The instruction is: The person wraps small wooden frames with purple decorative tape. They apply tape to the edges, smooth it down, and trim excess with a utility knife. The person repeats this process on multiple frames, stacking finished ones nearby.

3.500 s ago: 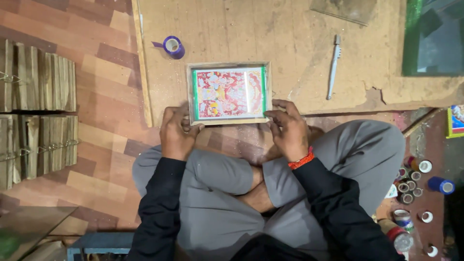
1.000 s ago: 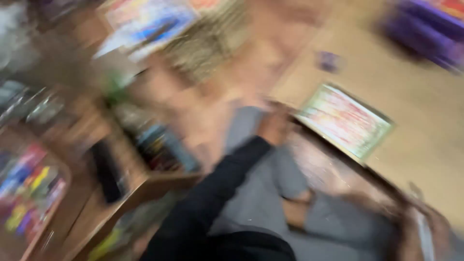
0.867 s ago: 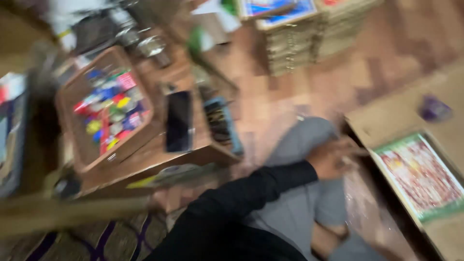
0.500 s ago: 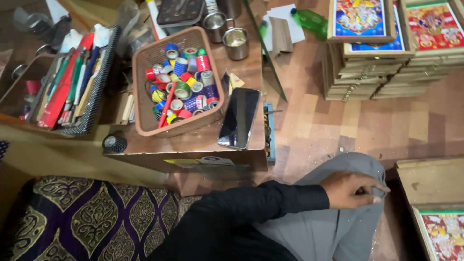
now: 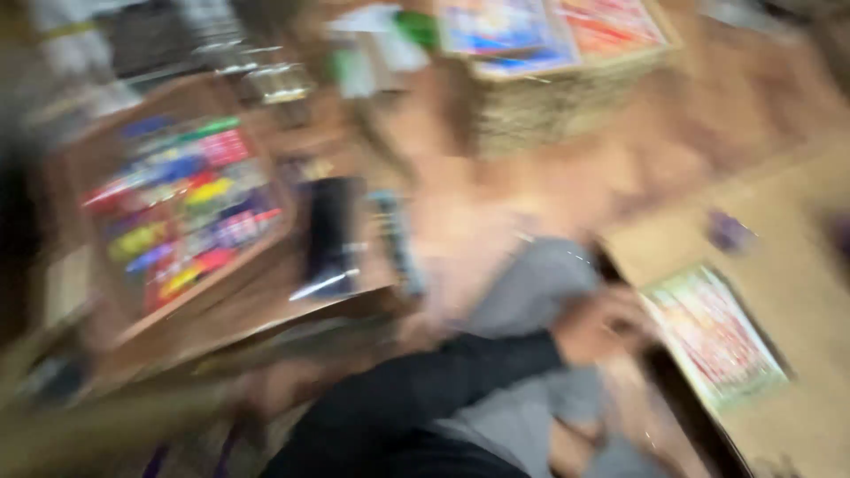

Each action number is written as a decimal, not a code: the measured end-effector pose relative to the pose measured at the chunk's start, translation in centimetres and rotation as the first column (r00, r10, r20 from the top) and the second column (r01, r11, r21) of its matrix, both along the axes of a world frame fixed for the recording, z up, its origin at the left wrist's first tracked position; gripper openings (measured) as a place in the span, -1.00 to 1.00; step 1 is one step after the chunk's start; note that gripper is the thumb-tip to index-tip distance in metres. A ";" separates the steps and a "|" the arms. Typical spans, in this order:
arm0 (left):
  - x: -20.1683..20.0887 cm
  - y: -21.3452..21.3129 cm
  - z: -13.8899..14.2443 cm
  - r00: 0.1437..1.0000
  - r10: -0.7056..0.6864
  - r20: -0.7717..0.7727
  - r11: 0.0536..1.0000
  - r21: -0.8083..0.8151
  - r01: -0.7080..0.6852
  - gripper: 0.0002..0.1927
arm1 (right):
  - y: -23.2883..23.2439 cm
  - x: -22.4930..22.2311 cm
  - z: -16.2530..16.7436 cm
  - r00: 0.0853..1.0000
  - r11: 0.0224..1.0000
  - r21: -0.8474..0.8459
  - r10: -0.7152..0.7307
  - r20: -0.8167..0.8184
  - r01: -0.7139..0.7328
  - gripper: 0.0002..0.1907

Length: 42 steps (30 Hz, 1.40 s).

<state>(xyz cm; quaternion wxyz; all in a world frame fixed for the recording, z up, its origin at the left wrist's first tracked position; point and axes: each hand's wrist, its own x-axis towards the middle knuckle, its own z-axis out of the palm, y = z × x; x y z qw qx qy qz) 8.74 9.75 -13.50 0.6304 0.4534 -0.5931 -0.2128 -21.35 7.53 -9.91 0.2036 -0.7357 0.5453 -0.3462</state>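
1. The framed colourful picture (image 5: 713, 341) is lying flat on the low wooden board (image 5: 797, 265) to the person's right front, just beside the grey-clad knee (image 5: 540, 283).
2. The left hand (image 5: 602, 327) is resting at the knee, close to the picture's near corner; blur is hiding whether it is gripping anything. The right hand is out of view.
3. Judging by this, the step is a pause between handlings; reaching the picture calls for a short move rightwards over the board's edge.
4. Further left, a wooden tray of coloured pots (image 5: 177, 221) and a dark phone (image 5: 329, 230) are crowding a low stand, leaving little room.
5. Farthest, stacked framed pictures (image 5: 558, 71) are bounding the open floor.
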 end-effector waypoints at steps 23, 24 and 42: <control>-15.5 -6.3 -5.3 0.737 -0.663 -0.134 0.655 0.373 0.657 -0.63 | 21.2 -16.7 -3.0 0.202 0.602 0.365 -0.671 0.713 0.710 -0.68; -16.1 -6.8 -5.0 0.734 -0.676 -0.065 0.649 0.420 0.635 -0.65 | 22.5 -18.7 -3.7 0.124 0.558 0.405 -0.684 0.719 0.724 -0.66; -8.6 -13.8 0.5 0.730 -0.506 0.459 0.796 0.574 0.191 -0.54 | 28.5 -43.0 4.9 0.229 0.488 0.116 -0.590 0.774 0.865 -0.49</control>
